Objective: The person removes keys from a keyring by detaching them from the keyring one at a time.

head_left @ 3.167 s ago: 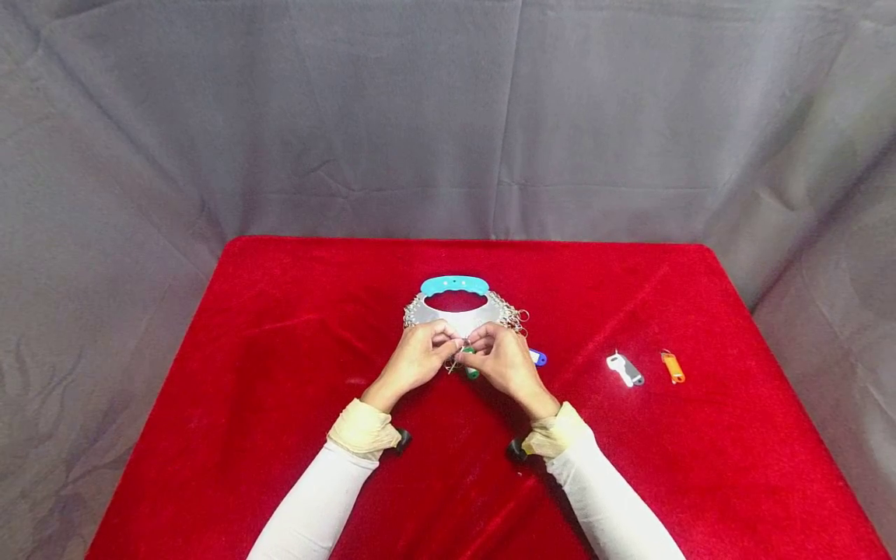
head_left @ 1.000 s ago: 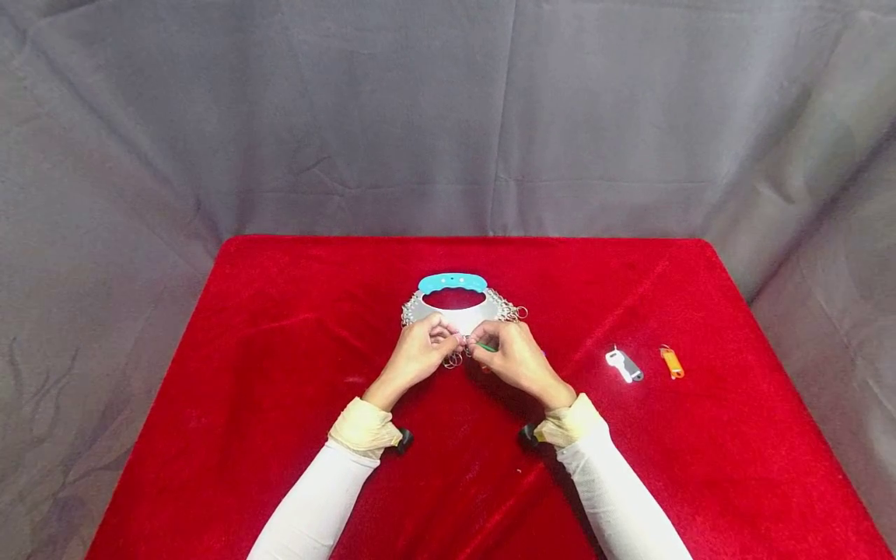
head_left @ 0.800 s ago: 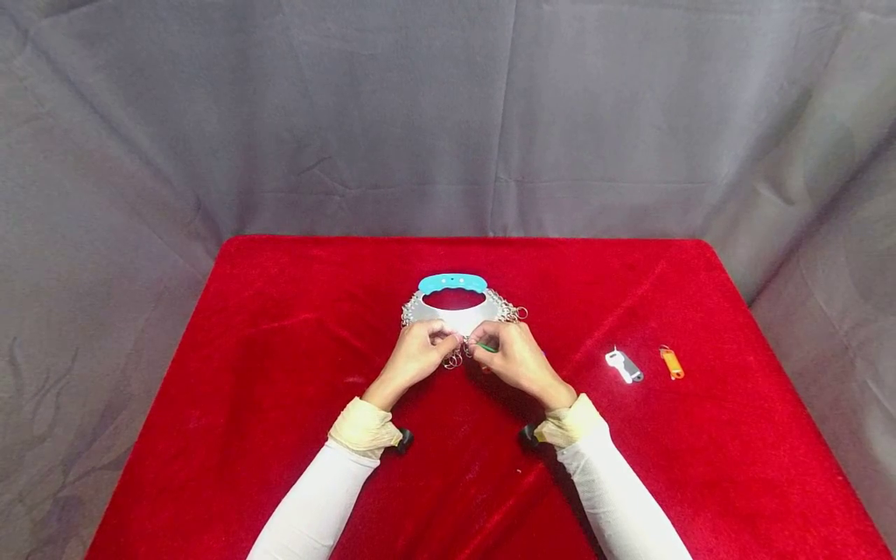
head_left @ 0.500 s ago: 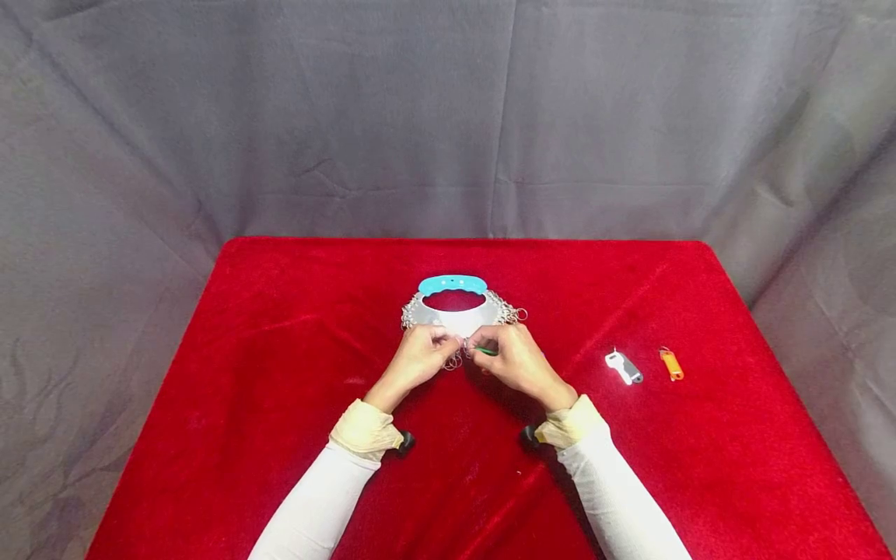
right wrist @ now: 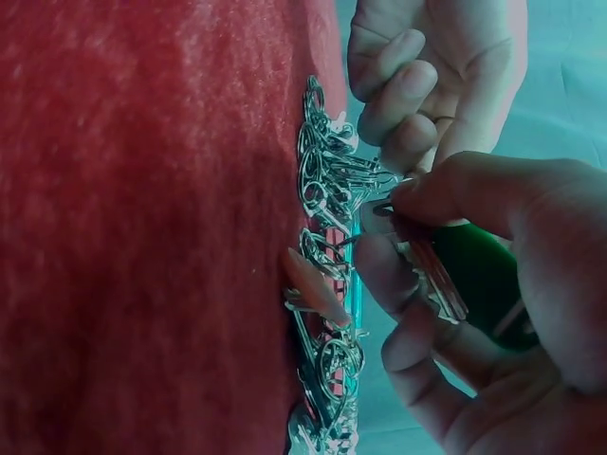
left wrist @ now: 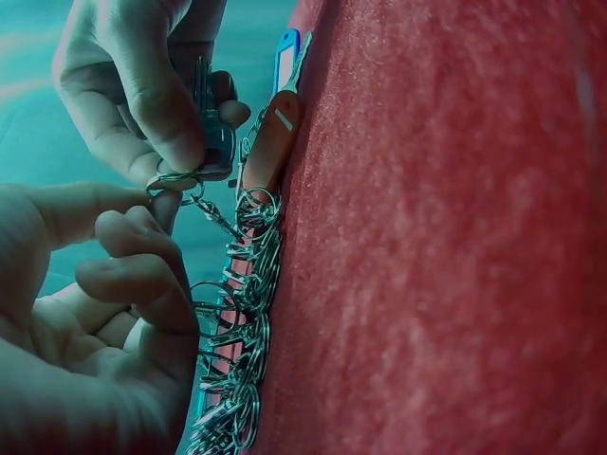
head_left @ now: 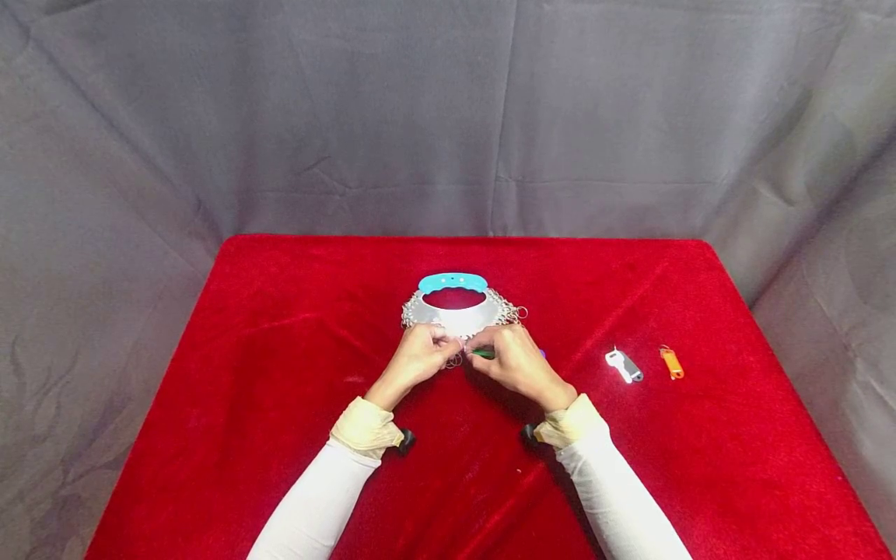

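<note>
A silver key holder plate [head_left: 458,320] with a turquoise grip [head_left: 453,283] lies flat, its lower edge fringed with split rings [right wrist: 327,161]. My left hand [head_left: 418,358] is at its near edge, thumb and forefinger pinching a small split ring [left wrist: 174,180]. Close against it, my right hand [head_left: 516,359] holds a green key tag [right wrist: 482,284] and a metal key [right wrist: 439,280] between thumb and fingers. The fingertips of both hands meet at that ring, beside a small clasp [left wrist: 216,216]. Whether the ring is threaded onto the clasp, I cannot tell.
An orange-brown tag [left wrist: 272,142] and a blue tag [left wrist: 286,59] hang from the holder beside the right hand. Farther right on the red cloth [head_left: 728,435] lie a key with a grey tag [head_left: 624,365] and an orange tag [head_left: 672,363]. Grey curtains [head_left: 364,117] surround the table.
The green tag, earlier hanging below the fingertips, now lies sideways in my right hand. That hand has shifted slightly right, hiding most of the blue tag. The left hand stays nearly in place.
</note>
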Action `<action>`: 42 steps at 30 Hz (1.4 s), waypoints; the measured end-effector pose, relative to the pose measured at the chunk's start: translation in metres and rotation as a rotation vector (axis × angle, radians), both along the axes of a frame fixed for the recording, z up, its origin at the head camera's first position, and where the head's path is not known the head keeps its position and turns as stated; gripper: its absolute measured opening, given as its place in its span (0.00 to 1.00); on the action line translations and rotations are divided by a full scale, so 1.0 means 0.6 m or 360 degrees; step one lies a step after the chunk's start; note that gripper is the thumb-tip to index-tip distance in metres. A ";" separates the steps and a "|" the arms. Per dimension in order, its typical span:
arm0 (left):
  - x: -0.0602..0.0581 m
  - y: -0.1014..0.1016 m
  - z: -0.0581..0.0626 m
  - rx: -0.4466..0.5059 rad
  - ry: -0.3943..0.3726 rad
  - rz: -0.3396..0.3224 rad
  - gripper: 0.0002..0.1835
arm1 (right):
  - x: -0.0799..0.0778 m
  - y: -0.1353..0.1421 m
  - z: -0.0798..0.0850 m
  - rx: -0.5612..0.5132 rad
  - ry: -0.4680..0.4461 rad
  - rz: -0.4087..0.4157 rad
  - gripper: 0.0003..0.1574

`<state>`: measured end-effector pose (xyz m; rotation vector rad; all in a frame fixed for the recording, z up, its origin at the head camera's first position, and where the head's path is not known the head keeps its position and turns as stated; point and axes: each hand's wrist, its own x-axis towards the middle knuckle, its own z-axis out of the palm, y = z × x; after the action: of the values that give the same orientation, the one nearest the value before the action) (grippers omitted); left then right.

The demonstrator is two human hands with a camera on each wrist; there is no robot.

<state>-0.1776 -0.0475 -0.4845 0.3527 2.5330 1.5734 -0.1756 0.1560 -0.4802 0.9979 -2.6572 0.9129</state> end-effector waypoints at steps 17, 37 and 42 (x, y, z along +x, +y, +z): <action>0.005 0.008 0.002 -0.0006 -0.0163 0.0079 0.07 | 0.006 0.004 0.005 0.0136 0.0084 0.0026 0.11; 0.004 0.018 -0.004 0.0045 -0.0187 0.0115 0.04 | 0.009 0.007 0.005 0.0120 0.0103 0.0011 0.09; 0.003 0.017 -0.006 0.0054 -0.0201 0.0136 0.04 | 0.002 0.010 0.005 -0.0004 -0.0081 -0.0001 0.06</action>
<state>-0.1755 -0.0372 -0.4884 0.1450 2.4586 1.6157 -0.1741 0.1621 -0.4770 0.9857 -2.6972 0.9542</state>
